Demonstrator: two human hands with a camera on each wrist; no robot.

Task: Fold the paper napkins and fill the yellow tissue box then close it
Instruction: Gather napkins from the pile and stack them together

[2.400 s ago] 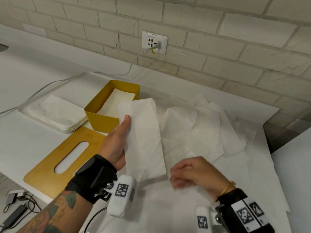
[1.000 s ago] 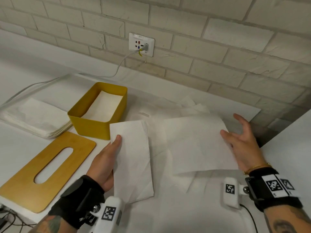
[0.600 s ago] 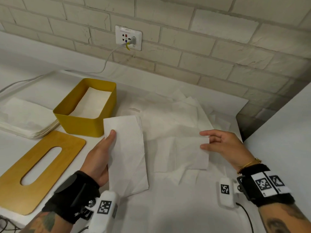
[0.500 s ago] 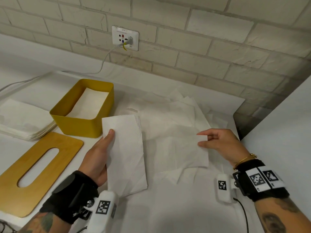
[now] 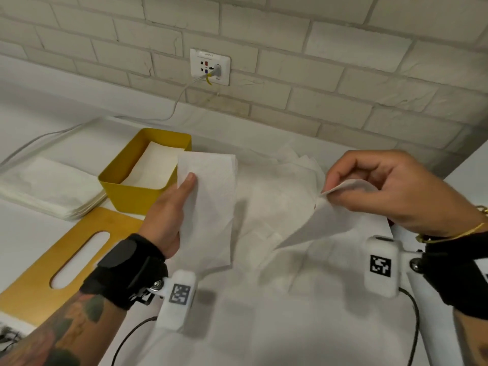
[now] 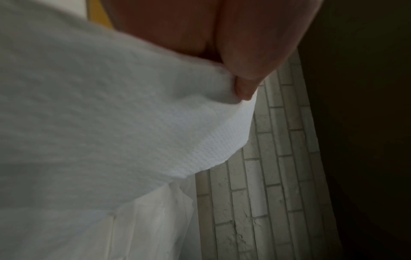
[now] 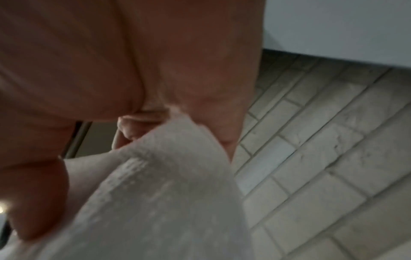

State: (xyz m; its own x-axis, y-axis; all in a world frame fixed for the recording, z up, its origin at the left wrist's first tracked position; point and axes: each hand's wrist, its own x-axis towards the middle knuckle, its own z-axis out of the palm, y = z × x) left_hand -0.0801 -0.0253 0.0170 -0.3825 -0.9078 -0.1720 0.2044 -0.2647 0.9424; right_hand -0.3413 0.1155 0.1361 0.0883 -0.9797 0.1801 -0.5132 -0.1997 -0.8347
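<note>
The open yellow tissue box (image 5: 126, 191) stands left of centre with white folded napkins inside. Its wooden lid (image 5: 52, 257), with an oval slot, lies flat in front of it. My left hand (image 5: 169, 215) holds a folded white napkin (image 5: 211, 207) upright just right of the box, thumb on its face; the left wrist view shows the napkin (image 6: 111, 123) pinched under the thumb. My right hand (image 5: 377, 188) pinches the corner of an unfolded napkin (image 5: 330, 215) and lifts it off the pile; the right wrist view shows this sheet (image 7: 166, 193) between my fingers.
Loose white napkins (image 5: 277, 196) cover the table's middle and right. A stack of flat napkins (image 5: 50, 188) lies at the far left. A brick wall with a socket (image 5: 210, 66) and a cable runs behind. A white panel (image 5: 470, 175) borders the right side.
My right hand has taken a napkin by its corner and raised it off the pile. My left hand has kept hold of the folded napkin and lifted it slightly toward the box.
</note>
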